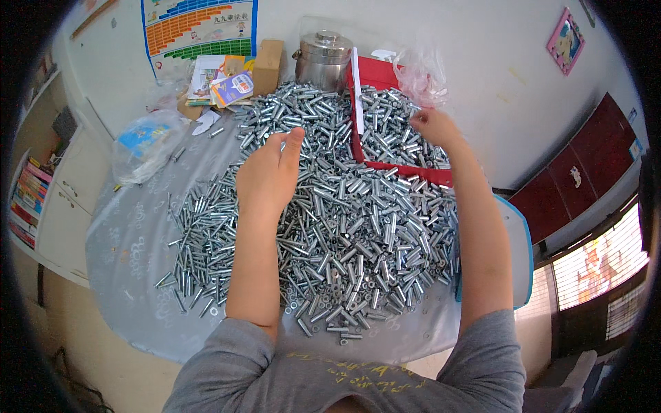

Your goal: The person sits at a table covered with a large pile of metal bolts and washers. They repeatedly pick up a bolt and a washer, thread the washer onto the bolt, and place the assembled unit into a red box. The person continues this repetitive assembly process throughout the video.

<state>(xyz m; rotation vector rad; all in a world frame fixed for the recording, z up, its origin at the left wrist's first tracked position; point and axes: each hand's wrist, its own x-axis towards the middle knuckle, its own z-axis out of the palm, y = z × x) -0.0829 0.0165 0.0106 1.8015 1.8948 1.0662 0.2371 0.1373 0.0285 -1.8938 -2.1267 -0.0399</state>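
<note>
Mostly hidden: the worktop (131, 275), covered in a grey patterned sheet, shows only at its left and near edges beneath a wide heap of silver metal sleeves (358, 234); small washers or nuts mixed in along the near edge are too small to tell apart.

Left hand (270, 172): back toward the camera, fingers together and pointing away, resting on the heap; whatever lies under the palm is hidden, so whether it grips anything cannot be told.

Right hand (432, 127): over the red tray (385, 72), fingers curled down among the sleeves inside it; the fingertips are out of sight, and whether they pinch a piece cannot be told.

Containers: the red tray, at the far right of the worktop, filled with the same silver sleeves, with a white strip (357, 96) along its left wall. Stainless steel lidded pot (323, 58) just behind the heap, contents unseen. Clear plastic bag (421, 72) at the tray's far corner, crumpled. Cardboard box (268, 63) left of the pot. Second plastic bag with blue print (143, 143) at far left, contents unclear.
</note>
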